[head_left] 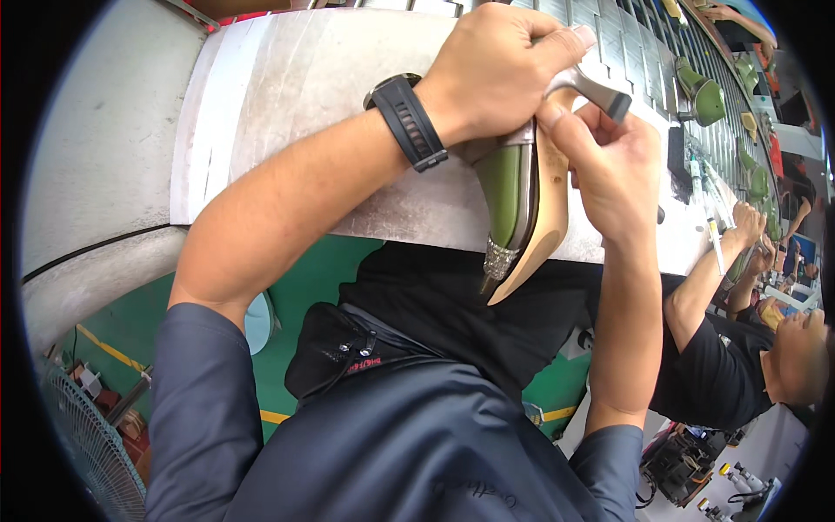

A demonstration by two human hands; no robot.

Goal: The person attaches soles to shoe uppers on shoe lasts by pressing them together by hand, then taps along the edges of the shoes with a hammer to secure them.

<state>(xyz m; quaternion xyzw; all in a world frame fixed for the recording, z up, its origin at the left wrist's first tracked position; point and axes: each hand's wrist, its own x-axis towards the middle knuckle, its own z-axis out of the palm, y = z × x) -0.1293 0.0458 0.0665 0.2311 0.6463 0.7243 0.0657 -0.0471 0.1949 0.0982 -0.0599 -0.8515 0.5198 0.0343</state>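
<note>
A green pointed high-heeled shoe (503, 193) is tilted on its side over the table's near edge, toe pointing toward me. Its tan outsole (550, 187) faces right and stands apart from the upper at the toe. Glittery trim (500, 258) rings the toe end. The silvery heel (594, 90) with a dark tip juts out to the right. My left hand (496, 74) is closed around the back of the shoe by the heel. My right hand (609, 165) presses its thumb on the outsole below the heel, its other fingers curled and partly hidden.
The pale worktable (296, 113) carries the work. Beyond it runs a roller conveyor (639, 39), with green shoes (700, 91) along the right. A co-worker (731, 365) in black sits at right, a hand near a syringe-like tube (716, 244). A fan (91, 435) stands lower left.
</note>
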